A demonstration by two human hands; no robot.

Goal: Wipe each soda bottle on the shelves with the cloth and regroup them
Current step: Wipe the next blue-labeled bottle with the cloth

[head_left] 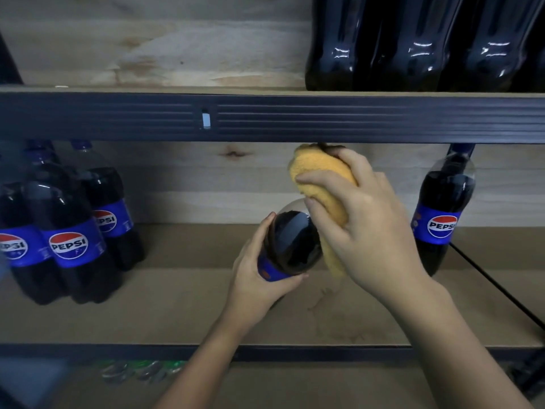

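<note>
At frame centre my left hand (259, 278) grips the soda bottle (290, 246) by its label, steadying it while my right hand (365, 228) clasps the yellow cloth (324, 187) over its neck (cap hidden); wiped bottles (69, 231) stay grouped at lower left, one bottle (442, 214) waits right.

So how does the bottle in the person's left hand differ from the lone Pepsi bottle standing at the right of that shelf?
The held bottle is tilted and gripped by the left hand, while the lone bottle stands upright and untouched. The right hand presses the yellow cloth over the held bottle's top; the lone bottle's neck is uncovered. The held bottle's label is mostly hidden; the lone bottle's logo faces out. Both hold dark cola and have blue labels.
</note>
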